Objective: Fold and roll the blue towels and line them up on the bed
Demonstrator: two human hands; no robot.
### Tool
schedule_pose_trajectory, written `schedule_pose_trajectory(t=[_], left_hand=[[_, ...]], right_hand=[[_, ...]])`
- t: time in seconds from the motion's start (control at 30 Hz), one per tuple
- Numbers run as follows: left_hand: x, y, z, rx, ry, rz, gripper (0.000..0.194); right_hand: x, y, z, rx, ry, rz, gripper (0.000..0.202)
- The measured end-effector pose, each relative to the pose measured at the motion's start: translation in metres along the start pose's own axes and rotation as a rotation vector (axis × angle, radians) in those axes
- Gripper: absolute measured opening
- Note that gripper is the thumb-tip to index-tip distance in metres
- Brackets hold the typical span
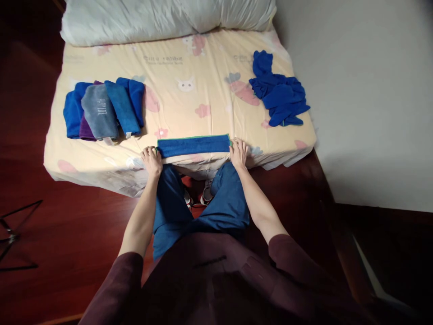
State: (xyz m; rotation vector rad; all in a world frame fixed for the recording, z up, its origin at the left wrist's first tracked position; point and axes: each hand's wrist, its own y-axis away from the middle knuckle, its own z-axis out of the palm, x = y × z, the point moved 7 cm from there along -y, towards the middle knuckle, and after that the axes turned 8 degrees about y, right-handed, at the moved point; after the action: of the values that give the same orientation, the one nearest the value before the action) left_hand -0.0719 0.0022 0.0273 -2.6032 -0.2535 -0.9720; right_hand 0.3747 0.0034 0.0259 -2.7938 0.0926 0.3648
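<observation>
A blue towel (194, 146) with green edging lies folded into a long, narrow strip along the near edge of the bed. My left hand (152, 160) grips its left end, fingers curled at the corner. At the opposite end, my right hand (238, 152) has its fingers bent around the short edge. The strip is flat and stretched straight between both hands. My fingertips partly cover its ends.
On the left of the bed (203, 90) rest several folded towels (99, 110) in blue, grey and purple. A crumpled heap of blue towels (282, 97) sits at the right. A pale quilt (162, 20) spans the back; a wall (365, 99) stands right, black stand legs (12, 237) left.
</observation>
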Motion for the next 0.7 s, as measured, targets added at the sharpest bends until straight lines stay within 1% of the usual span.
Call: schedule_pose_trajectory(t=[0.1, 0.17, 0.33, 0.47, 0.53, 0.7], left_hand=[[0.005, 0.0, 0.003, -0.071, 0.049, 0.074, 0.034], [0.007, 0.0, 0.006, -0.116, 0.058, 0.105, 0.036], [0.004, 0.0, 0.009, -0.174, 0.055, 0.111, 0.042], [0.001, 0.001, 0.013, -0.235, 0.064, 0.127, 0.061], [-0.002, 0.0, 0.016, -0.26, 0.064, 0.132, 0.067], [-0.007, -0.003, 0.021, -0.274, 0.105, 0.137, 0.071]], right_hand=[[-0.008, 0.0, 0.0, -0.059, -0.032, -0.101, 0.047], [-0.011, 0.0, 0.002, -0.093, -0.064, -0.137, 0.051], [-0.01, 0.001, 0.007, -0.145, -0.113, -0.136, 0.05], [-0.009, 0.002, 0.009, -0.163, -0.12, -0.15, 0.057], [-0.008, 0.001, 0.01, -0.167, -0.118, -0.144, 0.057], [-0.009, -0.003, 0.012, -0.174, -0.122, -0.145, 0.052]])
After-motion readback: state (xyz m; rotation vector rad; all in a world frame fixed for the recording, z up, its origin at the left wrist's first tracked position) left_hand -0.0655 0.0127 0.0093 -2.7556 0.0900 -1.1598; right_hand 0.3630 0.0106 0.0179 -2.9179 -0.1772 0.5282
